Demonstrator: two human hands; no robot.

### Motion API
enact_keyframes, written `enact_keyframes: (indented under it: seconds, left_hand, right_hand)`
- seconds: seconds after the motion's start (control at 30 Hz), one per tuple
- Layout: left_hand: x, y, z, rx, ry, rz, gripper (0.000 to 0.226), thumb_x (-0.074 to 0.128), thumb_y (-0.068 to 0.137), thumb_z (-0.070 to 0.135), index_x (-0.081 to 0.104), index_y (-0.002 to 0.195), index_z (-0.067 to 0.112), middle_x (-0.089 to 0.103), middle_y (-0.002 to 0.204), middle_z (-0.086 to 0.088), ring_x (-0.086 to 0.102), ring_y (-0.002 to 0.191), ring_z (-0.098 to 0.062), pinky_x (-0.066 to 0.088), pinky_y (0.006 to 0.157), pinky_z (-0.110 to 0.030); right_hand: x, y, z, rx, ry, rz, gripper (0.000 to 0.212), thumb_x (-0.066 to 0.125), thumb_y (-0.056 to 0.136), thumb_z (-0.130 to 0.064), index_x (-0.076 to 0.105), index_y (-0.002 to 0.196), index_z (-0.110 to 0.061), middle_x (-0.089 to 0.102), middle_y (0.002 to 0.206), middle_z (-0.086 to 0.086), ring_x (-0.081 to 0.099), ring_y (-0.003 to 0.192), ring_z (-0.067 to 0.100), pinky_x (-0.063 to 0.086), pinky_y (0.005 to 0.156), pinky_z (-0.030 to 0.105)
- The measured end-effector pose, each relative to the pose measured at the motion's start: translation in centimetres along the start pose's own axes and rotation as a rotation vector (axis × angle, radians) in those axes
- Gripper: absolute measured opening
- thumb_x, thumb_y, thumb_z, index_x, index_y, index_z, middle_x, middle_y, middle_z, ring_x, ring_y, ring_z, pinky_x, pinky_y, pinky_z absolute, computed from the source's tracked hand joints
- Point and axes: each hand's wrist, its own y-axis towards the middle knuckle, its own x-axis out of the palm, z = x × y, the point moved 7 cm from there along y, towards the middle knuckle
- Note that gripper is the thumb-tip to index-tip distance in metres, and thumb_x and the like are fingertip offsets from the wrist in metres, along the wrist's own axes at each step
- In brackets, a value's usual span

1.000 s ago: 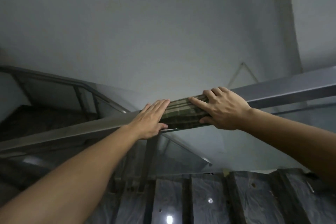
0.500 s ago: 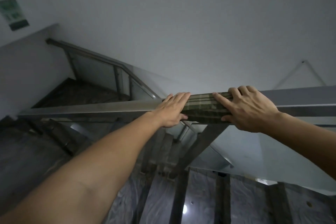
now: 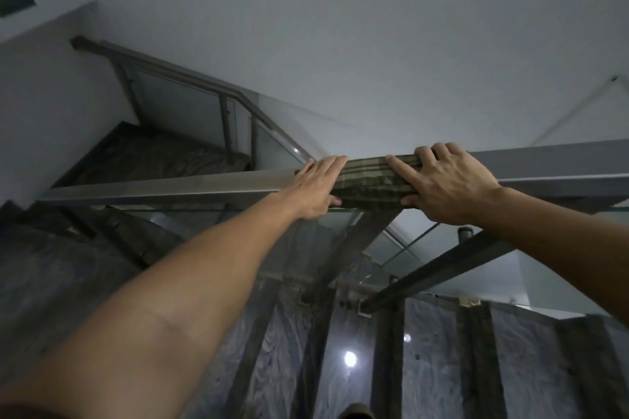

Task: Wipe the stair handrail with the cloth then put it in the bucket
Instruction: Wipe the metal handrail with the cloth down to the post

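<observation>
A dark green checked cloth is wrapped over the grey metal stair handrail, which runs across the middle of the view. My left hand presses flat on the cloth's left end, thumb under the rail. My right hand clamps the cloth's right end, fingers spread over the top and thumb beneath. No bucket is in view.
Glass panels and slanted metal posts stand below the rail. Dark marbled stair treads lie beneath, and another flight with its own railing rises at the left. A plain grey wall fills the background.
Both hands and the cloth have slid along the rail. My view has swung, so the rail now looks level and more of the left flight shows.
</observation>
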Motion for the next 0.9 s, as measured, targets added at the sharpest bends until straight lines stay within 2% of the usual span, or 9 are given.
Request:
enact_keyframes:
  seconds: [0.2, 0.33, 0.6, 0.8, 0.9]
  left_hand:
    - [0.9, -2.5, -8.0, 0.009, 0.027, -0.019, 0.091, 0.061, 0.087, 0.029, -0.002, 0.151, 0.015, 0.015, 0.158, -0.011, 0.014, 0.146, -0.025, 0.002, 0.121, -0.043]
    - [1.4, -4.0, -12.9, 0.021, 0.077, -0.024, 0.095, 0.059, 0.088, 0.032, -0.015, 0.148, 0.028, 0.016, 0.156, -0.012, 0.014, 0.146, -0.026, 0.001, 0.121, -0.045]
    - [1.3, -7.6, -23.3, 0.044, 0.062, 0.051, 0.087, 0.061, 0.087, 0.027, 0.002, 0.151, 0.030, 0.027, 0.148, -0.010, 0.026, 0.141, -0.027, 0.004, 0.120, -0.045]
    - [2.2, -10.6, -34.1, 0.039, 0.069, 0.073, 0.084, 0.062, 0.086, 0.027, 0.009, 0.151, 0.027, 0.028, 0.148, -0.010, 0.028, 0.139, -0.027, 0.008, 0.120, -0.048]
    - [2.6, -12.0, -37.9, 0.023, 0.042, 0.060, 0.083, 0.062, 0.086, 0.027, 0.010, 0.151, 0.026, 0.029, 0.148, -0.011, 0.028, 0.139, -0.028, 0.008, 0.120, -0.048]
  right_hand:
    - [-0.9, 5.2, -6.1, -0.017, 0.020, -0.007, 0.073, 0.022, 0.090, -0.062, -0.002, 0.147, -0.023, 0.047, 0.127, 0.021, 0.051, 0.106, 0.034, 0.043, 0.093, 0.045]
    - [-1.1, 8.6, -9.9, -0.044, 0.015, -0.008, 0.074, 0.021, 0.091, -0.062, -0.006, 0.148, -0.024, 0.047, 0.126, 0.023, 0.051, 0.104, 0.034, 0.043, 0.092, 0.045]
    - [-2.4, 15.8, -18.0, -0.059, 0.020, 0.027, 0.072, 0.011, 0.089, -0.060, -0.006, 0.149, -0.024, 0.049, 0.124, 0.023, 0.053, 0.102, 0.033, 0.046, 0.090, 0.044]
    - [-2.9, 23.4, -26.2, -0.073, -0.017, 0.075, 0.073, 0.018, 0.089, -0.060, -0.001, 0.147, -0.022, 0.052, 0.120, 0.022, 0.054, 0.099, 0.033, 0.046, 0.086, 0.042]
    - [-3.0, 25.9, -29.3, -0.073, 0.002, 0.043, 0.073, 0.021, 0.089, -0.059, 0.002, 0.148, -0.021, 0.052, 0.118, 0.023, 0.055, 0.098, 0.034, 0.046, 0.085, 0.044]
